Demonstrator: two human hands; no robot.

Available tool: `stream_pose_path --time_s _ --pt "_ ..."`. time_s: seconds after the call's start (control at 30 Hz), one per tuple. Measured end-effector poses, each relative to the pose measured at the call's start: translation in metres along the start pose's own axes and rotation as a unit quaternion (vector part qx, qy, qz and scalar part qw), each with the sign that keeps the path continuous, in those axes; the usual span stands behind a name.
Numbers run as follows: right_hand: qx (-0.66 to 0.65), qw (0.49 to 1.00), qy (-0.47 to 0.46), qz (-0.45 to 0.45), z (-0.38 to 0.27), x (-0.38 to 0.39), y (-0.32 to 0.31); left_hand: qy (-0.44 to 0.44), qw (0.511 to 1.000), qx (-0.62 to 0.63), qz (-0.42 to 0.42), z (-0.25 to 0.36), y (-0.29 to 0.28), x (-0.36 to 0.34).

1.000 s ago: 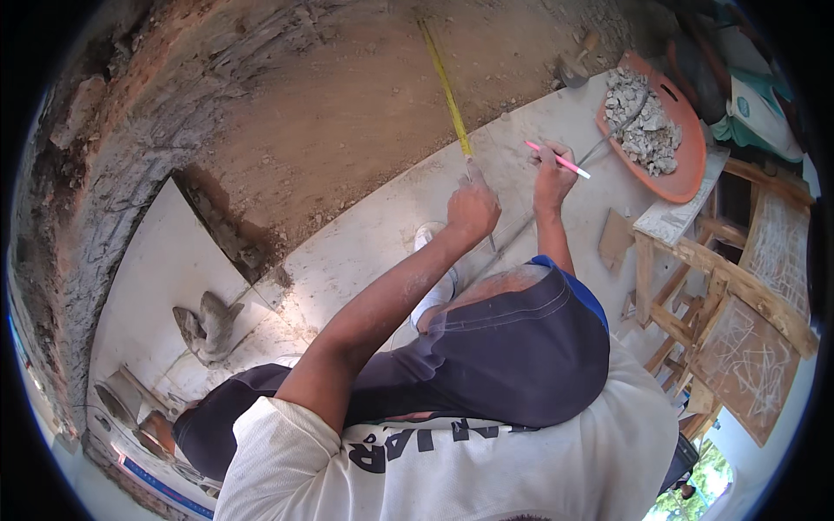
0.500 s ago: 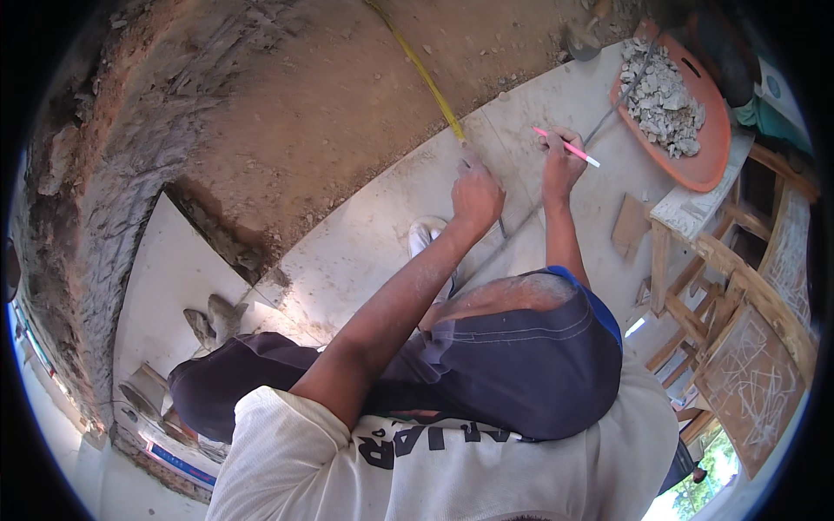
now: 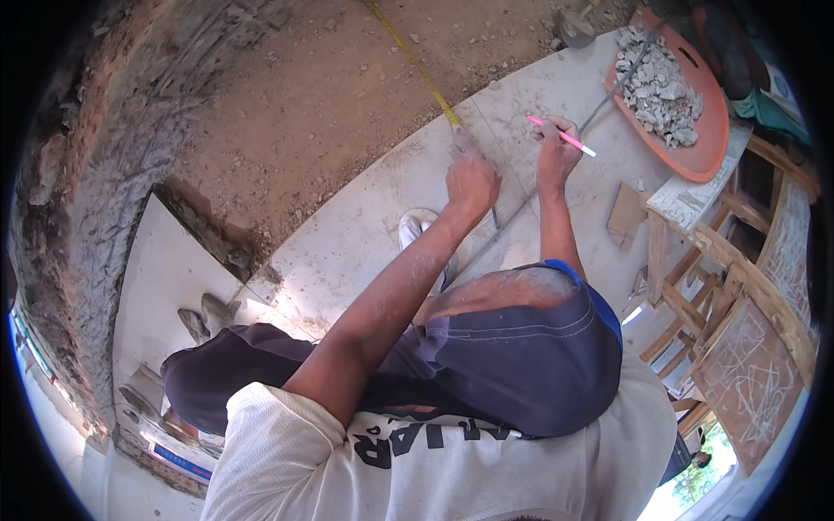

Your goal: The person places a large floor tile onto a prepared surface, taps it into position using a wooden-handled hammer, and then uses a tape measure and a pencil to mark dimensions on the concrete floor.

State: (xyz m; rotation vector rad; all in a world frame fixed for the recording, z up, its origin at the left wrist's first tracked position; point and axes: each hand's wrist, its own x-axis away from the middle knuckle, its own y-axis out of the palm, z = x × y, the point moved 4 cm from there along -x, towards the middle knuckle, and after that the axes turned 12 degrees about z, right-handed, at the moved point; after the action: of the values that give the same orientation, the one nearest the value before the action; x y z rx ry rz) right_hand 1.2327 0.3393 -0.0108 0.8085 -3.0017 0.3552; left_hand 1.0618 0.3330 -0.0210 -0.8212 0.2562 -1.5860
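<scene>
A yellow tape measure (image 3: 415, 68) runs from the far dirt floor to the edge of the pale tiles. My left hand (image 3: 472, 181) is closed on the near end of its blade, its fingertips low over the tile. Whether a tape case sits in that palm I cannot see. To the right, my right hand (image 3: 557, 161) grips a pink pen (image 3: 565, 139) with a white end, held above the tiles (image 3: 521, 82) near a joint line. Below the left hand a light-coloured shoe (image 3: 412, 227) shows beside my bent leg.
An orange-red basin (image 3: 714, 130) of grey rubble stands at the far right, above a wooden bench (image 3: 695, 208). A dark cable (image 3: 599, 108) crosses the tiles. A tile offcut (image 3: 625, 213) lies by the bench. On the left are a rough wall (image 3: 78, 217) and a dug-out gap (image 3: 217, 234).
The view has shifted slightly. The tape blade looks narrower and straighter than before. Both hands keep their holds, and the pen stays at nearly the same slant.
</scene>
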Motion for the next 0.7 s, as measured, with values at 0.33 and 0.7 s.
stream_pose_path --time_s 0.33,0.7 --pt "0.027 0.999 -0.009 -0.023 -0.004 0.005 0.007 0.014 1.000 0.021 -0.007 -0.003 -0.010 0.005" --pt "-0.028 0.998 -0.037 -0.046 -0.020 0.027 0.018 0.164 0.975 -0.073 -0.128 -0.027 -0.103 0.054"
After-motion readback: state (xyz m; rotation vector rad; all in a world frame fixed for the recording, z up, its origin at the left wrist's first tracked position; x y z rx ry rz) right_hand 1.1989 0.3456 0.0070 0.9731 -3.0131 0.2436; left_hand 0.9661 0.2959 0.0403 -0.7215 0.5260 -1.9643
